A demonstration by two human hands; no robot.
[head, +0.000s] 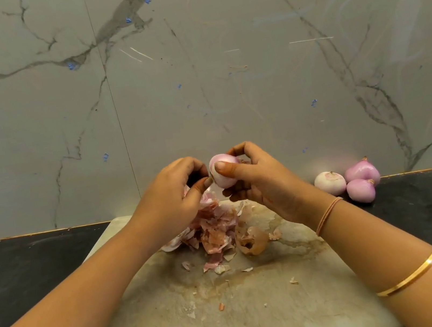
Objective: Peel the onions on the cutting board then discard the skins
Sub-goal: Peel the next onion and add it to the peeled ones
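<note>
A pale pink onion (223,173) is held up above the far end of the stained cutting board (241,314). My right hand (260,181) grips it, thumb across its front and fingers curled over its top and underside. My left hand (175,198) is beside it on the left, thumb and fingertips pinched together at the onion's left edge; whether they hold a bit of skin is hidden. A heap of pinkish-brown onion skins (214,234) lies on the board under my hands, with a curled brown skin (251,241) at its right.
Three peeled onions (349,181) sit on the dark counter (27,266) to the right of the board, against the marble wall (196,81). Small skin scraps (217,270) are scattered over the board's middle.
</note>
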